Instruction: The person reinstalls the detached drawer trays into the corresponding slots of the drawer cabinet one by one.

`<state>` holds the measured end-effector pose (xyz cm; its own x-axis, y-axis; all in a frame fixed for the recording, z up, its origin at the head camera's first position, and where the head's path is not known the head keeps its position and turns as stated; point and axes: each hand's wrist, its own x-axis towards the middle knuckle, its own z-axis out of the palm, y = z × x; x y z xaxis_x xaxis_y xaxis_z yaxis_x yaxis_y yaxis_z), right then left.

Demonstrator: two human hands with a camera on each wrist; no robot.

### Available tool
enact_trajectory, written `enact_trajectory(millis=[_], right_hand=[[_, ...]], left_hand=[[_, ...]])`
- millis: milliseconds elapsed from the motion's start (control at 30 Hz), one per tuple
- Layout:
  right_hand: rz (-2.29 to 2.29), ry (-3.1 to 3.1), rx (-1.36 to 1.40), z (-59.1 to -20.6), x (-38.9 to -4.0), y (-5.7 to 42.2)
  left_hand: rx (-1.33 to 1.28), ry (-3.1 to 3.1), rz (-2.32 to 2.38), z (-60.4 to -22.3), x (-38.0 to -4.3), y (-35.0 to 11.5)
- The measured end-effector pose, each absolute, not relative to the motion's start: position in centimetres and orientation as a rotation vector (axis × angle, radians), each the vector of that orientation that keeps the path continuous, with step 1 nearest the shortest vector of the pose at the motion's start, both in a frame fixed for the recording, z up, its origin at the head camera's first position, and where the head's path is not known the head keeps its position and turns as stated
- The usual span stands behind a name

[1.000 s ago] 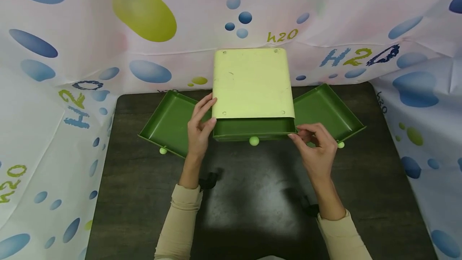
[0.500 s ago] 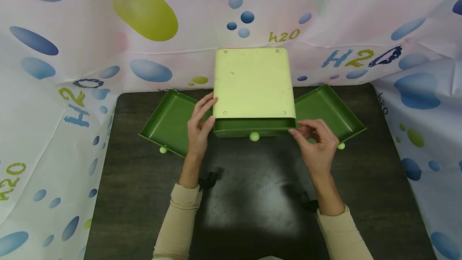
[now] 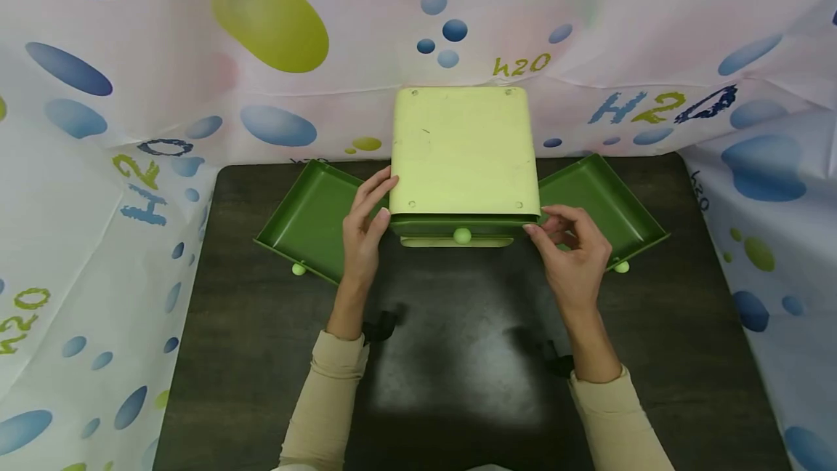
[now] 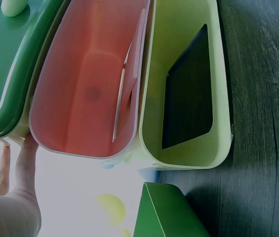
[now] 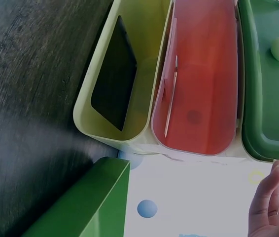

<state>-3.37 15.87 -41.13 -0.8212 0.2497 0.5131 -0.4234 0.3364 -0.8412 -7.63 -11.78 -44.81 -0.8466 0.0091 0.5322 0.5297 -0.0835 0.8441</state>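
The pale yellow-green drawer cabinet (image 3: 466, 151) stands upright at the back of the table. Its top green drawer (image 3: 425, 228) is nearly all the way in, its round light-green knob (image 3: 462, 236) facing me. My left hand (image 3: 362, 238) rests along the cabinet's left side with fingers extended, thumb by the front corner. At the drawer's right front corner, my right hand (image 3: 575, 256) pinches the edge between thumb and bent fingers. Below the drawer, both wrist views show a red-lined slot (image 4: 87, 89) and a yellow-green slot (image 4: 154, 113), each open at the front.
Two pulled-out green drawers lie on the dark table (image 3: 458, 355): the left drawer (image 3: 314, 213) and the right drawer (image 3: 598, 202), angled on either side of the cabinet. A printed curtain (image 3: 366, 42) hangs close behind. A thin pale sliver (image 5: 171, 98) shows inside the red slot.
The top drawer has slid back into the cabinet, its open top now hidden. My right hand has moved inward with it; the left hand stays at the cabinet's side.
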Motion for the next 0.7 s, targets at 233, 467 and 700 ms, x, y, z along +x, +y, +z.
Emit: enact_trajectory(millis=[233, 467, 700], right_hand=[[1.513, -2.040, 0.131, -40.9, -3.5, 15.7], [1.493, -2.059, 0.120, -40.2, -3.6, 15.4], [1.436, -2.093, 0.120, -39.7, -3.9, 15.3]], left_hand=[[-0.580, -1.838, -1.979, -44.9, -7.8, -11.8], [-0.578, -1.807, -2.036, -45.0, -7.8, -11.7], [-0.562, -1.801, -2.076, -45.0, -7.8, -11.7]])
